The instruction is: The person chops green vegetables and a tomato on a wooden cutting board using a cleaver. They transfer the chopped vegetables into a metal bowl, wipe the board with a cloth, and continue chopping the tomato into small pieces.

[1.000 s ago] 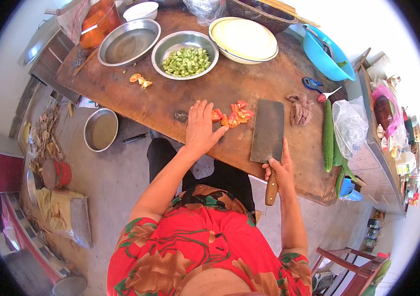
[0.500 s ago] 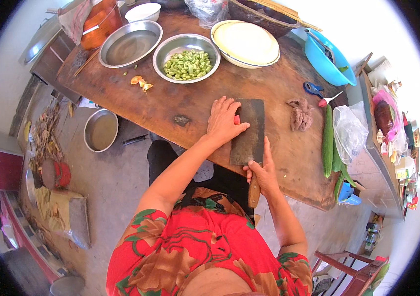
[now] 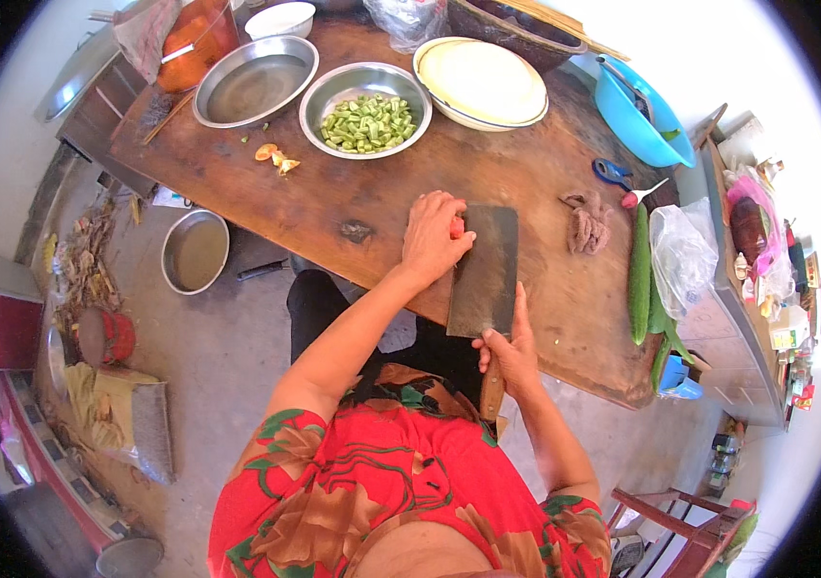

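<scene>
My right hand point(image 3: 508, 354) grips the wooden handle point(image 3: 492, 389) of a broad cleaver point(image 3: 485, 270). The dark, rectangular blade lies over the near edge of the wooden table, beside my left hand point(image 3: 436, 237). The left fingers are curled over a small red piece of food point(image 3: 457, 227), pressed to the tabletop against the blade's left side. Most of that piece is hidden by the fingers, so its kind cannot be told. Beyond the hands, a steel bowl point(image 3: 312, 137) holds chopped green pieces, which look like beans.
A steel basin of water point(image 3: 301, 63) and an enamel basin point(image 3: 534, 119) stand at the back. Orange scraps point(image 3: 278, 158) lie left. To the right are a brown cloth point(image 3: 587, 223), blue-handled scissors point(image 3: 611, 172), a long cucumber point(image 3: 640, 279), a plastic bag point(image 3: 682, 258) and a blue basin point(image 3: 613, 106).
The cleaver and my right hand have shifted slightly toward me. My left fingers have drawn in a little around the red piece.
</scene>
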The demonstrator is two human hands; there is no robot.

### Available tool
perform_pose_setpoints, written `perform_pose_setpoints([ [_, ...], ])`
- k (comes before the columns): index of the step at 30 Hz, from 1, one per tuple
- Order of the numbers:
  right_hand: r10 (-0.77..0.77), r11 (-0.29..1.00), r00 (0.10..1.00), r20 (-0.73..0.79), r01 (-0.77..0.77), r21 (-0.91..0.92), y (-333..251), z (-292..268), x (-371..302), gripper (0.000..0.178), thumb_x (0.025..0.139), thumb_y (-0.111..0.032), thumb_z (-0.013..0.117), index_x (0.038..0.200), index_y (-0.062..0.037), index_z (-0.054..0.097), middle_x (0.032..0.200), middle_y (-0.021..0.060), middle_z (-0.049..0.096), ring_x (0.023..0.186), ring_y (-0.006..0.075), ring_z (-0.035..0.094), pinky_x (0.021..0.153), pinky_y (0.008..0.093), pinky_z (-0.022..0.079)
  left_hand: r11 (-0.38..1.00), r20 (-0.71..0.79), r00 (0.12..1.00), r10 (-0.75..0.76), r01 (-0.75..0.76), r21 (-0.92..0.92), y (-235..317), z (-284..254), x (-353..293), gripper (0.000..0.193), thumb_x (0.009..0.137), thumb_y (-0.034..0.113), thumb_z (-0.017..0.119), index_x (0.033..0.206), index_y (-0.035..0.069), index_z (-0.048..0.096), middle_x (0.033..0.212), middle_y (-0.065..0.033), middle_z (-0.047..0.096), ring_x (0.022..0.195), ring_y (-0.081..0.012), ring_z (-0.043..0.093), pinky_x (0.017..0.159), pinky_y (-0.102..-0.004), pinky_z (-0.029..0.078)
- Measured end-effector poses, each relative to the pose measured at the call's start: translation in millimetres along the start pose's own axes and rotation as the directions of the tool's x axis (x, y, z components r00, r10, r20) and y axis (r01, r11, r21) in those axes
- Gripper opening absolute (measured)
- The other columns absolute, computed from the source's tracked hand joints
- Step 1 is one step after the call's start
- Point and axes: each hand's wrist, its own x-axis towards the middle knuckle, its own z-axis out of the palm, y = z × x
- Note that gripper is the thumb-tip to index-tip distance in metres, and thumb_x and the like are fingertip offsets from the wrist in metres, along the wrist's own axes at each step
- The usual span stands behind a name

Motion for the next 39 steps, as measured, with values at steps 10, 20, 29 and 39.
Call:
perform_pose_setpoints([
  [10,0.016,0.996,1.000,0.024,-0.018,0.088,10,2,-6,0.094,0.090,0.002,0.054,0.157,-0.0317,-0.003,0.084,0.0136,0.063,0.055,0.0138,0.057,0.047,0.0288,0.051,1.000,-0.029,0.999,0.028,-0.027,0.010,2,-3,-1,0.043,0.071,0.018,0.077,0.110,0.005,0.061,0.119,-0.0128,0.056,0.123,-0.0344,0.045,0.109,-0.0451,0.033],
  [20,-0.014,0.994,0.998,0.061,0.007,0.113,15,37,9,0.095,0.090,0.001,0.056,0.157,-0.0317,-0.003,0.079,0.0153,0.064,0.050,0.0139,0.055,0.046,0.0274,0.051,0.995,-0.052,0.998,-0.040,0.035,-0.088,7,-3,-2,0.044,0.070,0.018,0.078,0.109,0.005,0.062,0.118,-0.0123,0.055,0.119,-0.0335,0.047,0.104,-0.0438,0.037],
  [29,-0.093,0.995,0.984,0.153,0.086,0.053,-12,53,4,0.093,0.088,0.007,0.051,0.157,-0.0229,-0.002,0.091,0.0152,0.064,0.053,0.0138,0.058,0.043,0.0258,0.050,0.996,-0.135,0.991,0.004,-0.017,-0.091,19,-44,-2,0.041,0.069,0.014,0.078,0.106,0.008,0.063,0.122,-0.0118,0.055,0.118,-0.0344,0.048,0.102,-0.0442,0.038],
  [39,-0.315,0.948,0.929,0.194,0.317,0.022,-106,121,62,0.089,0.088,0.003,0.051,0.157,-0.0189,-0.001,0.082,0.0113,0.060,0.053,0.0123,0.055,0.045,0.0274,0.049,0.978,-0.414,0.889,-0.194,0.209,-0.010,-60,-122,141,0.039,0.080,0.034,0.071,0.102,0.002,0.066,0.096,-0.0178,0.065,0.094,-0.0341,0.061,0.086,-0.0426,0.047],
])
